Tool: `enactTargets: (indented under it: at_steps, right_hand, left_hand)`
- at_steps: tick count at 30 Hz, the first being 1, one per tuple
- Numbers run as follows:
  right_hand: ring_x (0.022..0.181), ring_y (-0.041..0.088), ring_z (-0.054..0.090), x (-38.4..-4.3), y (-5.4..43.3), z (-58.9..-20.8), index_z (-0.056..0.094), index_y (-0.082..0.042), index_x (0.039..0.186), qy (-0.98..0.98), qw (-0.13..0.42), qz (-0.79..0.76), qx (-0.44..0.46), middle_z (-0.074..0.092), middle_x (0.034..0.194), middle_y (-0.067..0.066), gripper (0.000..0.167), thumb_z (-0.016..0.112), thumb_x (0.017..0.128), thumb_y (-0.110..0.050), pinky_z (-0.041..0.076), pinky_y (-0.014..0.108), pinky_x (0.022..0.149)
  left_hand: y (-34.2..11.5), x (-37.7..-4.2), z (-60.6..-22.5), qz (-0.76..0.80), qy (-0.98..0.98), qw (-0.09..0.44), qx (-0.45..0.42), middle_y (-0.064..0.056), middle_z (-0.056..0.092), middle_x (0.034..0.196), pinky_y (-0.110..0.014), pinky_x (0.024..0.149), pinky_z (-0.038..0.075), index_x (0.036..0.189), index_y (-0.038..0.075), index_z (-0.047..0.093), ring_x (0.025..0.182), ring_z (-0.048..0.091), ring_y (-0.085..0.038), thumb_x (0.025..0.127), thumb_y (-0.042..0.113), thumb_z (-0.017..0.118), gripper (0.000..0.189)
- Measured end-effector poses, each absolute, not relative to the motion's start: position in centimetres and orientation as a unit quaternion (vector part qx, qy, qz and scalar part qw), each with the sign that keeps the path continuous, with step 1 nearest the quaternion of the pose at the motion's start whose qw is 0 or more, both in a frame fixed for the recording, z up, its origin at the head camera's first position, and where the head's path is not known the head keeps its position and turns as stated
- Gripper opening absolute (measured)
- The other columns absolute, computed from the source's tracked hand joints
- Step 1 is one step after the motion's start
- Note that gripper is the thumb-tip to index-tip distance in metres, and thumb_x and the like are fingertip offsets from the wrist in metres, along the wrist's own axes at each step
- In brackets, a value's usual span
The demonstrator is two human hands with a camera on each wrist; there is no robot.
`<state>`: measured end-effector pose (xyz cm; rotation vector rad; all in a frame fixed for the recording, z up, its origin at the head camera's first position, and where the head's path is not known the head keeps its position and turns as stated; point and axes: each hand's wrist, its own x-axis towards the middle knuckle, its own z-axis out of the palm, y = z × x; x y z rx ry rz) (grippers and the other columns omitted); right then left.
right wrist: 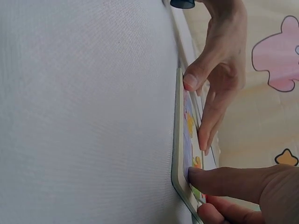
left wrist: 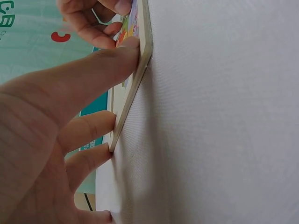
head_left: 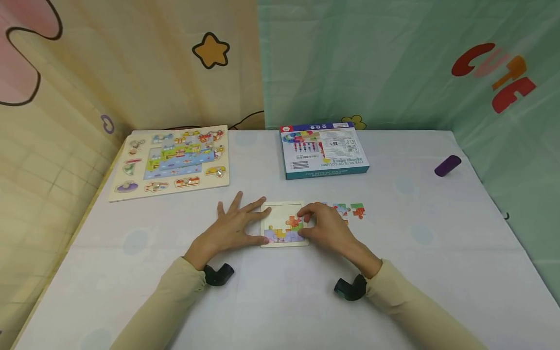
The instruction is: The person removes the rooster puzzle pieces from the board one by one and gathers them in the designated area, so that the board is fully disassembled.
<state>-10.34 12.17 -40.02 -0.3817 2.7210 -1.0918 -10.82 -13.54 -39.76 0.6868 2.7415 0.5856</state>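
From my remote seat I see the puzzle tray [head_left: 280, 214] flat on the bench [head_left: 280, 301], between the two hands. My left hand [head_left: 234, 227] is spread wide, fingers nearly straight, thumb and some fingertips touching the tray's left side. My right hand [head_left: 328, 227] is bent over the right side, thumb on the joined pieces [head_left: 280, 235] (whether it pinches one, I cannot tell). Loose pieces [head_left: 358, 210] lie just beyond it, partly hidden. Farther back are a pegged board [head_left: 141, 181], a box [head_left: 325, 151] and a purple cylinder [head_left: 447, 166].
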Motion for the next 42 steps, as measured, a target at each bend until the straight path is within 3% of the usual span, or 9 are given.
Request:
enactTargets:
  at_steps: [5, 12, 18, 30, 42]
  right_hand:
    - [0.083, 0.018, 0.054, -10.4, 12.2, -39.9, 0.068, -0.009, 0.103, 0.915, 0.077, -0.372, -0.136, 0.063, 0.091, 0.001, 0.033, 0.084, 0.074, -0.008, 0.044, 0.033, 0.075]
    - [0.064, 0.015, 0.049, -10.4, 12.3, -39.8, 0.066, -0.010, 0.094, 0.905, 0.068, -0.395, -0.141, 0.065, 0.082, -0.002, 0.017, 0.077, 0.081, -0.005, 0.042, 0.028, 0.060]
    - [0.059, 0.013, 0.048, -10.3, 12.4, -39.9, 0.066, -0.011, 0.089, 0.898, 0.057, -0.409, -0.150, 0.066, 0.080, -0.003, 0.014, 0.075, 0.082, -0.003, 0.041, 0.025, 0.056]
    - [0.061, 0.016, 0.047, -9.9, 13.6, -40.0, 0.068, -0.009, 0.097, 0.892, 0.057, -0.434, -0.113, 0.069, 0.084, 0.000, 0.015, 0.075, 0.084, -0.006, 0.038, 0.025, 0.055]
    - [0.059, 0.017, 0.051, -9.6, 17.5, -40.1, 0.074, -0.010, 0.101, 0.890, 0.059, -0.448, -0.055, 0.071, 0.087, 0.002, 0.017, 0.072, 0.085, -0.006, 0.042, 0.024, 0.052]
  left_hand:
    - [-13.5, -10.8, -39.6, 0.197, 0.943, 0.127, 0.238, 0.002, 0.030, 0.160, -0.082, 0.099, 0.001, 0.143, 0.022, 0.053, 0.146, 0.003, -0.050, 0.078, 0.050, 0.079, 0.076]
    - [-13.5, -10.9, -39.5, 0.193, 0.942, 0.127, 0.242, 0.001, 0.030, 0.160, -0.083, 0.099, 0.002, 0.144, 0.023, 0.053, 0.145, 0.004, -0.051, 0.078, 0.052, 0.078, 0.076]
    - [-13.5, -10.8, -39.5, 0.193, 0.943, 0.128, 0.239, 0.001, 0.030, 0.159, -0.082, 0.099, 0.002, 0.143, 0.022, 0.053, 0.146, 0.004, -0.050, 0.078, 0.051, 0.079, 0.076]
    - [-13.5, -10.7, -39.6, 0.198, 0.942, 0.132, 0.237, 0.002, 0.030, 0.160, -0.082, 0.100, 0.001, 0.144, 0.022, 0.053, 0.146, 0.003, -0.050, 0.078, 0.050, 0.079, 0.076]
    - [-13.5, -10.8, -39.6, 0.196, 0.943, 0.133, 0.235, 0.002, 0.029, 0.160, -0.081, 0.100, 0.000, 0.144, 0.022, 0.052, 0.146, 0.002, -0.049, 0.078, 0.050, 0.079, 0.077]
